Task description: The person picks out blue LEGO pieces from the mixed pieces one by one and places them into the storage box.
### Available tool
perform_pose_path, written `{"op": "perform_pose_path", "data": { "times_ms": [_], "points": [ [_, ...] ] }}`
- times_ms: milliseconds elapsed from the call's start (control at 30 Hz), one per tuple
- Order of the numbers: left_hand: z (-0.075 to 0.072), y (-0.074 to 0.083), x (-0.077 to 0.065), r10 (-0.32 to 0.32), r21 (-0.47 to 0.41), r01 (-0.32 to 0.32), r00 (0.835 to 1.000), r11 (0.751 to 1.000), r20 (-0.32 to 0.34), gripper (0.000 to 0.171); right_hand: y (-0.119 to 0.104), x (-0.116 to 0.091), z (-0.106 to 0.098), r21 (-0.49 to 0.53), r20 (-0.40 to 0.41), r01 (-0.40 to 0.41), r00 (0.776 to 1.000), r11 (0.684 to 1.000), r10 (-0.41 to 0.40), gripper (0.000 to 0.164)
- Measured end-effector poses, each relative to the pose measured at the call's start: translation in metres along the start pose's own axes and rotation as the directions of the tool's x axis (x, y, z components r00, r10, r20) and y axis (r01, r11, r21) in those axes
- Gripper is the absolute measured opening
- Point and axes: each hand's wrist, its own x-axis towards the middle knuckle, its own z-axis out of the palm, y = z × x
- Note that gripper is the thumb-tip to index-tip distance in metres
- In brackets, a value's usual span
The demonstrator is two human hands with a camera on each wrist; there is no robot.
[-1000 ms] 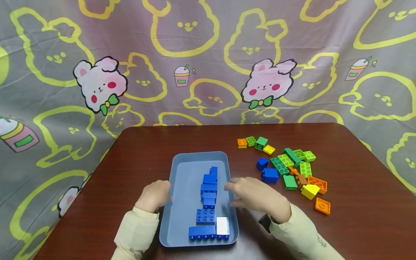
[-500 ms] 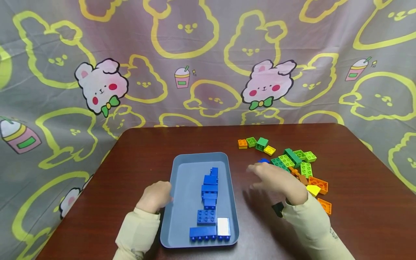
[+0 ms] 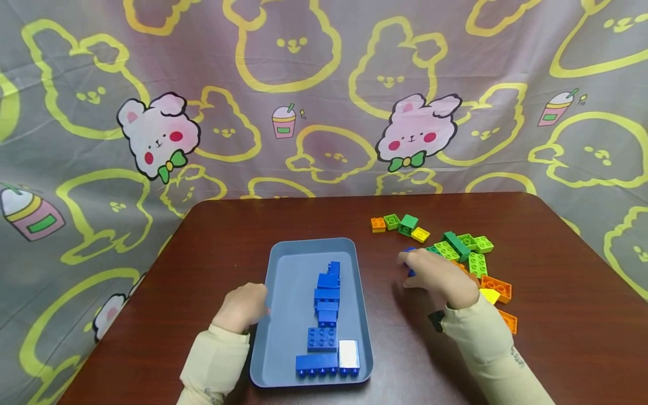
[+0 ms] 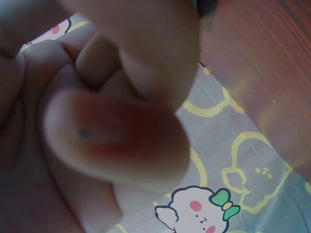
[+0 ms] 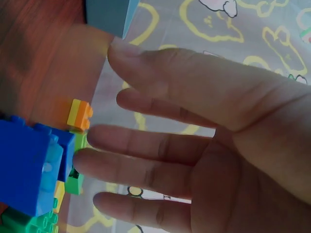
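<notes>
My right hand point(image 3: 432, 273) reaches over the right side of the table, its fingertips close to a blue brick point(image 3: 410, 252) that it partly covers. In the right wrist view its thumb and fingers are extended and apart, with a large blue brick point(image 5: 22, 165) and another blue brick point(image 5: 65, 153) just beyond the fingertips. Beside the left rim of the blue-grey tray point(image 3: 288, 287), my left hand point(image 3: 242, 307) stays with fingers loosely curled; nothing shows between them in the left wrist view. Several blue bricks, among them a six-stud one point(image 3: 322, 338), stand in a column along the tray's right half.
Green, orange and yellow bricks lie loosely right of my right hand, with a dark green one point(image 3: 457, 246) on top of others. Farther back sit an orange brick point(image 3: 378, 225) and a yellow brick point(image 3: 420, 234). A patterned curtain point(image 3: 324, 101) hangs behind the brown table point(image 3: 228, 236).
My right hand has moved right from the tray's right rim to the blue bricks, which it now partly hides. My left hand has stayed beside the tray.
</notes>
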Motion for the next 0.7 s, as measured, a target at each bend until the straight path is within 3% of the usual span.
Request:
{"op": "perform_pose_path", "data": {
  "times_ms": [300, 400, 700],
  "points": [
    [0.0, 0.0, 0.0, -0.004, -0.006, 0.004, 1.0, 1.0, 0.008, 0.011, 0.016, 0.001, 0.005, -0.075, -0.005, -0.139, 0.99, 0.988, 0.139, 0.018],
    [0.0, 0.0, 0.0, -0.003, -0.009, 0.003, 1.0, 1.0, 0.005, 0.011, 0.018, 0.001, 0.007, -0.073, -0.019, -0.157, 0.988, 0.985, 0.156, 0.012],
    [0.0, 0.0, 0.0, 0.0, -0.01, 0.0, 1.0, 1.0, 0.002, 0.013, 0.023, 0.003, 0.013, -0.073, -0.072, -0.18, 0.982, 0.981, 0.174, 0.02]
  ]
}}
